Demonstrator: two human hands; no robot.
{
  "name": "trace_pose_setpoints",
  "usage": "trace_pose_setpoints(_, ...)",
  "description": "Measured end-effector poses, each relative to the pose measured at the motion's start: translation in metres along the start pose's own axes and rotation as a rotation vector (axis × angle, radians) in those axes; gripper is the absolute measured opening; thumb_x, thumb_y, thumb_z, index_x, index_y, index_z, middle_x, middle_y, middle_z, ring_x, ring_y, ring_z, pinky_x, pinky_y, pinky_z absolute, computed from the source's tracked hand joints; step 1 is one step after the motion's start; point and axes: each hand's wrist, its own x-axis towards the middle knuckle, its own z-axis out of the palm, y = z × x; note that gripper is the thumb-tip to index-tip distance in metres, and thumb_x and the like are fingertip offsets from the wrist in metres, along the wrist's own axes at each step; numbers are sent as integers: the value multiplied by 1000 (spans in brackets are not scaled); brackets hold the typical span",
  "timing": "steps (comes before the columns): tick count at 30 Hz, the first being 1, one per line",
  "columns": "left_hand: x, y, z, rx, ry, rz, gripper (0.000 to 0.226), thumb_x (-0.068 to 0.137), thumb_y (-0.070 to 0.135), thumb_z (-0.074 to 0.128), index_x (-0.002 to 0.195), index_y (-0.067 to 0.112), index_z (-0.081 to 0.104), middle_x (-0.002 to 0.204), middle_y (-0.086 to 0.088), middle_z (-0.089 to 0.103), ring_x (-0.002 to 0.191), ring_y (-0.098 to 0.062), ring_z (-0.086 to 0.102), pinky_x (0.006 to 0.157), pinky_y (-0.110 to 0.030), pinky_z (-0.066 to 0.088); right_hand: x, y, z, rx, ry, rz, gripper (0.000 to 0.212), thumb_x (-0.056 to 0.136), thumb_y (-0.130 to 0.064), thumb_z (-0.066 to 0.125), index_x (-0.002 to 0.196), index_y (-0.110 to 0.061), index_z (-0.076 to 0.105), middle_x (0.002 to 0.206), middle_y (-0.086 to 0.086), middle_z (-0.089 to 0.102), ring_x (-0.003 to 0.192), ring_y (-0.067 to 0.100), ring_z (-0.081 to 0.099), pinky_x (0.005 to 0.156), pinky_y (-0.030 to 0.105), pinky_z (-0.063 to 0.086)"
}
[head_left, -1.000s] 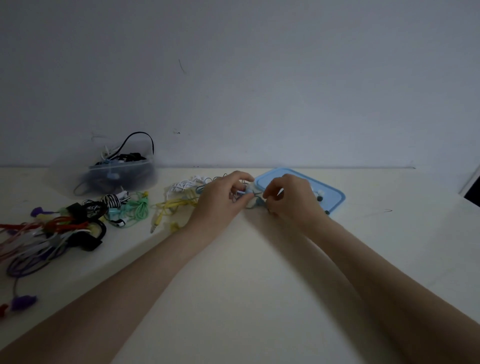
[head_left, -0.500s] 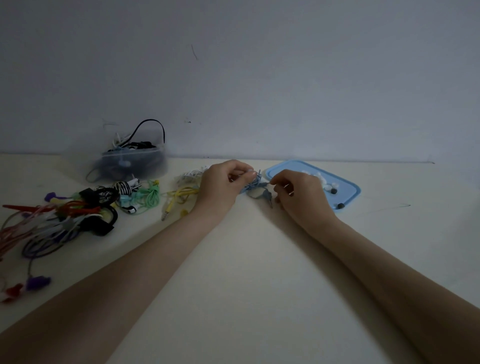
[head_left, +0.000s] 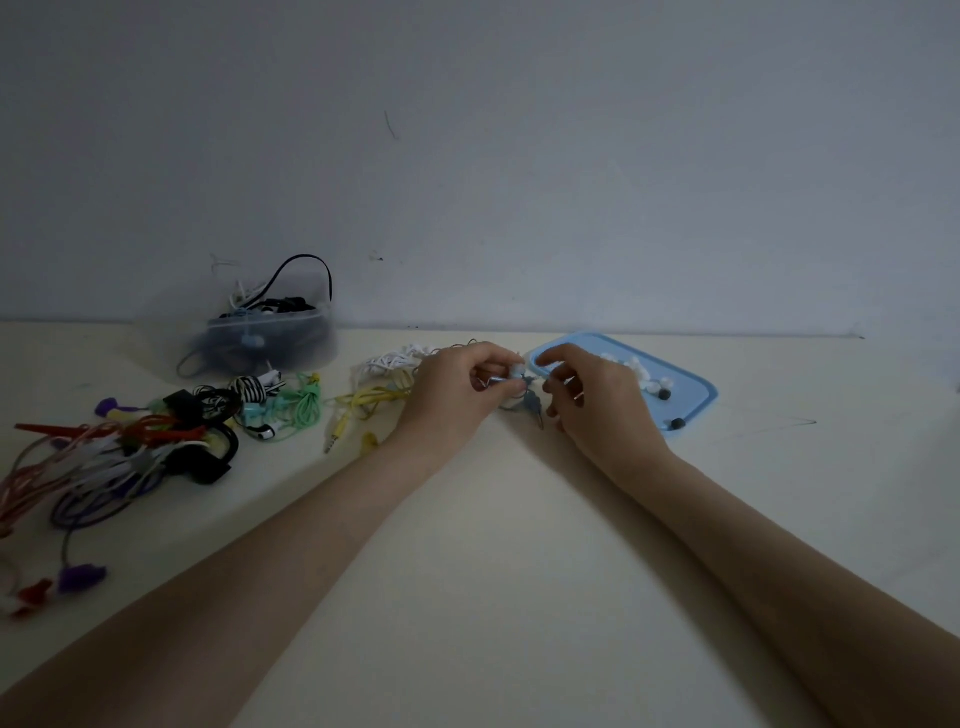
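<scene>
Near the middle of the table's (head_left: 493, 545) far edge, both hands meet over one blue-grey earphone (head_left: 531, 406). The left hand (head_left: 457, 389) pinches it at the bud between thumb and curled fingers, with a pale blue ear tip (head_left: 516, 370) showing at the fingertips and the thin cable hanging in a small bundle onto the table below. The right hand (head_left: 597, 400) has its thumb and forefinger curled in toward the same bud. Whether they grip it or merely touch it, we cannot tell.

We judge the step in hand to be fitting or pulling that ear tip. Just beside the right hand lies a blue lid (head_left: 698, 397), holding loose white ear tips (head_left: 640, 372) and a few dark ones (head_left: 664, 394). The next move calls for a steady hold on the bud by the left hand while the right works the soft tip straight along the nozzle, without tugging the cable.

Toward the far left corner stands a clear tub (head_left: 270, 349) of cables. White earphones (head_left: 395, 359), yellow earphones (head_left: 363, 400) and green earphones (head_left: 304, 406) lie between the tub and the left hand, and a tangled heap (head_left: 104, 457) sits by the left edge.

We can read no brand, label or writing anywhere.
</scene>
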Motion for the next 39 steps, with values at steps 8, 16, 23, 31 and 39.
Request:
trace_pose_setpoints(8, -1, 0, 1, 27, -9, -1, 20, 74, 6, 74, 94, 8, 70, 72, 13, 60, 62, 10, 55, 65, -7, 44, -1, -4, 1, -4, 32, -186, 31, 82, 7, 54, 103, -10, 70, 81, 11, 67, 62, 20, 60, 66, 35, 52)
trace_pose_setpoints(16, -4, 2, 0, 30, -16, 37, 27, 75, 13, 75, 95, 23, 61, 69, 8, 58, 60, 4, 51, 64, -14, 43, -1, -2, -2, 36, 13, -146, 30, 81, 10, 57, 102, -5, 72, 84, 13, 67, 59, 17, 58, 62, 26, 52)
trace_pose_setpoints(23, -5, 3, 1, 90, -13, 83, 26, 73, 8, 75, 99, 13, 71, 72, 11, 60, 64, 6, 54, 65, -6, 42, 0, -3, -5, 150, 5, -28, 22, 85, 6, 57, 97, -4, 73, 82, 8, 67, 53, 5, 56, 57, 9, 46)
trace_pose_setpoints(31, -9, 12, 4, 280, -61, 193, 17, 79, 18, 71, 92, 8, 70, 84, -5, 67, 79, -15, 55, 72, -25, 39, -1, -3, -10, 241, 88, 124, 18, 90, 0, 53, 92, -7, 69, 62, -10, 58, 45, -6, 55, 50, 7, 41)
trace_pose_setpoints(39, -13, 13, 4, 376, -37, 363, 20, 70, 34, 72, 68, 14, 70, 59, 4, 59, 63, -11, 47, 58, -25, 38, 1, -1, -13, 308, 175, 194, 21, 86, 3, 50, 83, -11, 65, 66, -8, 61, 46, -3, 57, 51, 8, 43)
